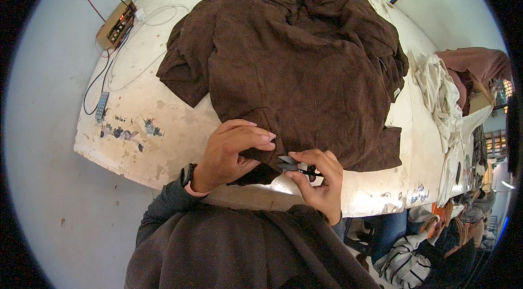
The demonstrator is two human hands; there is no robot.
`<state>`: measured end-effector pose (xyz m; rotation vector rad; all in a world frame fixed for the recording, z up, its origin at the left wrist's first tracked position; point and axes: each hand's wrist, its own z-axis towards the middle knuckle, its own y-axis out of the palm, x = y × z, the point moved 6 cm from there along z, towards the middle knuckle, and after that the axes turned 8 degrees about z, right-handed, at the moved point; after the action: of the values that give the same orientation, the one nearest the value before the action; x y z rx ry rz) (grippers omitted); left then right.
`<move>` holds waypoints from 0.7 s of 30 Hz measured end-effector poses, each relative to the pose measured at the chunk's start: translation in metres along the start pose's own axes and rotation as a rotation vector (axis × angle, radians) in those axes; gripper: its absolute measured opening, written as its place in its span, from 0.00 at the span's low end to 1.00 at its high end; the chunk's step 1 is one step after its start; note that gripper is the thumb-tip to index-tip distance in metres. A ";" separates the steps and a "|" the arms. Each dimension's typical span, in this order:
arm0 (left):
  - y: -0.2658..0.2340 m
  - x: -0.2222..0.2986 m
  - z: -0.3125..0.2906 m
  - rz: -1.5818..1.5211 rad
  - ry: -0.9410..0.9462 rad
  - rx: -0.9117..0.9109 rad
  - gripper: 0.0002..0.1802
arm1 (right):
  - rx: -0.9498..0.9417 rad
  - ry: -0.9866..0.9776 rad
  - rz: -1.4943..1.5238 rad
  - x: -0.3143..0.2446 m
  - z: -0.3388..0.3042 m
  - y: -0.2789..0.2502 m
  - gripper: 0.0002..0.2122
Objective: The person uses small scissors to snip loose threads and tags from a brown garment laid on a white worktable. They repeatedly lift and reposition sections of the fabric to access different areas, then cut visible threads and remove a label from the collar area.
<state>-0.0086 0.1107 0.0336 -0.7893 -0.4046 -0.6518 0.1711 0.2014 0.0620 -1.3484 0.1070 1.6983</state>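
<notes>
I log one short handwritten word (120, 119) in dark ink, on the left part of the white worktable (180, 144). Blue marks (419, 197) near its front edge, at right: I cannot resolve them as letters. White tag (396, 93) at the brown garment's (305, 82) right side: any print is too small for me.

Brown garment (294, 71) lies rumpled, seemingly open snips (290, 167) at its edge.

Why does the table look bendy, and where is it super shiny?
In the head view, the fisheye lens curves the white table; also in the head view, glare bleaches its front edge near the right hand, while the brown garment looks dark.
</notes>
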 end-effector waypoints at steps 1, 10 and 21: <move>0.001 0.000 0.000 0.011 -0.005 -0.011 0.28 | 0.004 -0.001 -0.010 0.001 0.000 0.001 0.13; -0.008 0.001 0.005 0.043 -0.014 0.007 0.29 | 0.172 -0.012 0.191 0.013 -0.010 0.018 0.18; -0.007 -0.015 0.017 -0.388 -0.245 -0.312 0.07 | 0.115 0.465 0.784 0.050 0.013 0.030 0.20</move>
<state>-0.0259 0.1264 0.0397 -1.1059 -0.7011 -0.9998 0.1434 0.2218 0.0134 -1.7134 1.1048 1.8990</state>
